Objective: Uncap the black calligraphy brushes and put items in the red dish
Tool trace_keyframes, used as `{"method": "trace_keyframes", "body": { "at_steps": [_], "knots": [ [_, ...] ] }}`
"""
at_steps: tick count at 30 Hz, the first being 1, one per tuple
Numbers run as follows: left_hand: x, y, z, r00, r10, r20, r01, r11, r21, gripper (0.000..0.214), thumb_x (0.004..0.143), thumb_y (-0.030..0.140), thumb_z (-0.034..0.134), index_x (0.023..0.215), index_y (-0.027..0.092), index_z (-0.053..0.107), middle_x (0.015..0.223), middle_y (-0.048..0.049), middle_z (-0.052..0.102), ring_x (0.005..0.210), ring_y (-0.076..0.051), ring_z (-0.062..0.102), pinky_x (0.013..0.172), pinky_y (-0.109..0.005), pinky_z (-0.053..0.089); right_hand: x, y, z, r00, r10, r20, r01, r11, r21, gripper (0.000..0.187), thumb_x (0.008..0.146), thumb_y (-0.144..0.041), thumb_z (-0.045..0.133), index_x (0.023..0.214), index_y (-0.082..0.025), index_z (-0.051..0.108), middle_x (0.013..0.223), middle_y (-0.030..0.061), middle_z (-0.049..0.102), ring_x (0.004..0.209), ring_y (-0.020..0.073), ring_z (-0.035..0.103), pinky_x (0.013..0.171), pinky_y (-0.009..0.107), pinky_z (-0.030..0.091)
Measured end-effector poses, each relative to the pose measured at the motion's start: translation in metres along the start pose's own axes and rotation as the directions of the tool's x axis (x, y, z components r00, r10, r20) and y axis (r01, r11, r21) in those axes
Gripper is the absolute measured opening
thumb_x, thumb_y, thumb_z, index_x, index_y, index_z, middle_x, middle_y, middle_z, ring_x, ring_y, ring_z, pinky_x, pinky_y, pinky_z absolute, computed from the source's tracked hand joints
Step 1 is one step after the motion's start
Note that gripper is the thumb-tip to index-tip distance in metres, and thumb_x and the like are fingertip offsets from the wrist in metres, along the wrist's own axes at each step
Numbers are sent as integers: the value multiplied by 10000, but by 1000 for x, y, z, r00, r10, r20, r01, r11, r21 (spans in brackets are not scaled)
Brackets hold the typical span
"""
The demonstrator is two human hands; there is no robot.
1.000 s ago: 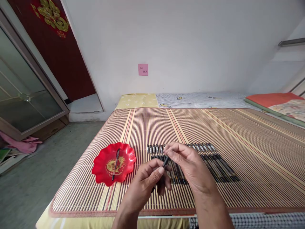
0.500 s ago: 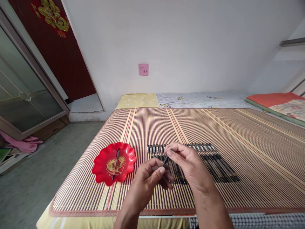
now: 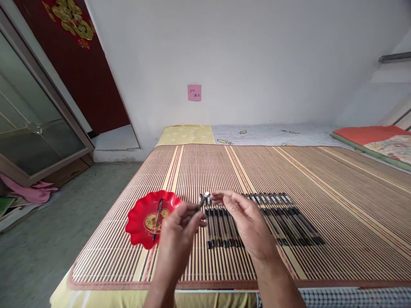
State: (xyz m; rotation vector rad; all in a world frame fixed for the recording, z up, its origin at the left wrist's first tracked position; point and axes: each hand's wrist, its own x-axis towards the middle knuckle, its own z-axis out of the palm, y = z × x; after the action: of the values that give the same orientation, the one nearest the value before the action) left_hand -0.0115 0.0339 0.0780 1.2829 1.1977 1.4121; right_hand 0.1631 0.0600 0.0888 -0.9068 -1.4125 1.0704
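My left hand [image 3: 180, 224] pinches a black pen [image 3: 201, 202] between thumb and fingers, its white-marked end pointing up and to the right. Just right of that end, my right hand [image 3: 239, 214] has its fingers stretched out and its thumb apart; no object shows in it. Beneath the hands, several black pens [image 3: 224, 226] lie side by side in a row on the mat, with short dark caps bearing white labels [image 3: 272, 199] lined up at their far ends. My right hand hides the middle of this row. Another pen [image 3: 157, 219] rests on a red scalloped plate [image 3: 135, 214], left of my left hand.
A striped bamboo mat [image 3: 199, 171] covers the bed. Folded bedding [image 3: 375, 139] sits at the far right. Behind stands a white wall with a pink note [image 3: 194, 92]. At left are a glass-panelled door [image 3: 28, 111] and the floor [image 3: 105, 188].
My left hand has moved left with the pen, toward the plate. My right hand, earlier fingering the pen's upper end, has come off it and its fingers have straightened.
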Motion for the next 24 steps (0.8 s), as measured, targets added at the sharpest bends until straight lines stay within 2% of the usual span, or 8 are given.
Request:
{"method": "trace_keyframes", "body": {
  "at_steps": [3,5,8,10,13,15,20,24],
  "knots": [
    [10,-1,-35,984,-5,-180,-8,997,-71,256,835,365,783,972,164,703,779,-48,756,641,-159,709,552,-217,536,3,14,5,1000,-8,28,14,981,-195,325,1017,-416,535,1215,-245,728,1187,86,724,1110,218,670,1033,400,513],
    [13,-3,-54,966,-26,-257,-15,987,-158,308,861,420,763,1022,164,706,782,-40,744,604,-131,671,507,-188,486,7,27,7,999,-47,25,53,913,-404,327,1028,-358,494,1232,-245,723,1227,95,709,1141,232,657,1018,402,512],
    [14,-5,-71,953,-59,-296,-34,953,-301,346,893,463,728,1063,163,709,771,-25,716,574,-93,602,470,-156,411,20,47,13,996,-62,69,92,726,-682,379,1019,-205,410,1231,-223,724,1221,105,700,1130,246,637,979,407,501],
    [13,-7,-79,952,-69,-299,-42,936,-350,340,898,460,725,1055,158,713,744,-13,693,555,-76,559,459,-146,378,33,58,21,993,14,118,90,559,-825,433,985,-103,380,1217,-200,732,1195,113,705,1113,257,620,950,403,475],
    [11,-11,-90,950,-83,-302,-39,926,-376,329,902,456,727,1045,161,717,732,1,672,539,-65,514,467,-145,373,53,73,36,975,165,148,90,316,-944,468,937,-19,379,1168,-180,753,1202,127,700,1124,279,582,904,393,421],
    [10,-14,-99,947,-90,-310,-38,923,-384,330,899,460,734,1043,164,718,742,3,669,547,-65,508,479,-148,382,63,80,45,966,212,148,102,214,-971,452,914,-1,400,1108,-178,767,1214,132,689,1150,286,551,891,385,388],
    [8,-19,-111,946,-102,-308,-29,918,-395,342,904,468,729,1046,157,718,766,0,666,534,-55,484,483,-154,367,71,89,59,956,263,127,99,115,-988,392,878,22,445,977,-160,777,1164,147,681,1165,282,520,886,377,359],
    [6,-20,-113,956,-108,-273,-9,919,-395,368,901,483,725,1054,148,707,752,-4,660,527,-61,489,480,-164,360,69,91,62,950,282,137,87,183,-979,390,905,-2,455,1003,-189,783,1144,108,708,1124,250,550,862,344,374]
  ]
}}
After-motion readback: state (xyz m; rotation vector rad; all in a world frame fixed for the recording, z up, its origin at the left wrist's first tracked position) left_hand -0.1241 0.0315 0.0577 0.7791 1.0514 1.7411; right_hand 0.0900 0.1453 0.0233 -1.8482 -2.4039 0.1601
